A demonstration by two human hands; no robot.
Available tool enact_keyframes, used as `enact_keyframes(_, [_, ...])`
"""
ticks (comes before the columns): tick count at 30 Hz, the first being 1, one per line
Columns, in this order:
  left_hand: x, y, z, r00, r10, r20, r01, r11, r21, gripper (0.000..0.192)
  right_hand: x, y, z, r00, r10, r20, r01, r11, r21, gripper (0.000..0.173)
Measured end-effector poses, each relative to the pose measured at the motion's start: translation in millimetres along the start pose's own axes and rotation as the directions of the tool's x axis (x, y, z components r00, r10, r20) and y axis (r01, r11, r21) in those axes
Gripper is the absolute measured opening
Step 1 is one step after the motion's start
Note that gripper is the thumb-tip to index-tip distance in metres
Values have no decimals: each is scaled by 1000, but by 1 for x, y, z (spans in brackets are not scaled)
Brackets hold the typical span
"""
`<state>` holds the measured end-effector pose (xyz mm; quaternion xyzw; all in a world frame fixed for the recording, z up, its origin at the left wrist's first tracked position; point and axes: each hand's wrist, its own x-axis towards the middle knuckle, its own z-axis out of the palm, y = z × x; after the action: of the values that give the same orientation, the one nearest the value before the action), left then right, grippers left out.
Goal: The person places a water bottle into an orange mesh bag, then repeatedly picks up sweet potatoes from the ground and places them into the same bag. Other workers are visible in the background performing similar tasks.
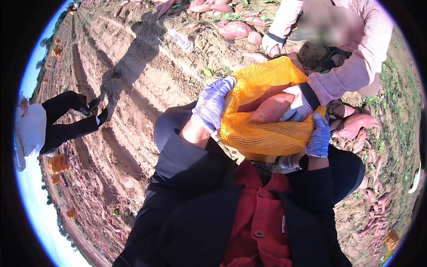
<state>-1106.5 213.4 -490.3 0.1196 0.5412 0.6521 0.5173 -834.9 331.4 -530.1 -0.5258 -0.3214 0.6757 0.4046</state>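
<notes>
An orange mesh sack [267, 135] hangs between my two gloved hands with its mouth spread wide. On the left of the rim, my left hand [213, 103] in a purple-white knit glove grips the mesh. At the lower right of the rim, my right hand [319, 137], gloved alike, has its fingers closed over the edge. A large pink sweet potato [272, 107] lies in the sack's mouth, held by a co-worker's gloved hand [298, 103]; at least one more is partly hidden behind it. The co-worker's other gloved hand [273, 44] touches a sweet potato beyond the sack.
A co-worker in a pink checked shirt [337, 73] bends close at the upper right. Piled sweet potatoes [357, 125] lie to the right, others [235, 30] ahead. A clear plastic bottle [180, 40] rests on the soil. Another person [31, 128] stands at the far left, near filled orange sacks [58, 164].
</notes>
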Motion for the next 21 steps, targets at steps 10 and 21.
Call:
enact_keyframes(10, [-1,7,-14,997,-74,36,80,971,-224,34,-49,-9,13,935,176,308,-89,957,-274,19])
enact_keyframes(21, [-1,-9,-1,999,-37,31,41,990,-137,34,-45,-17,-10,925,193,328,-53,919,-391,27])
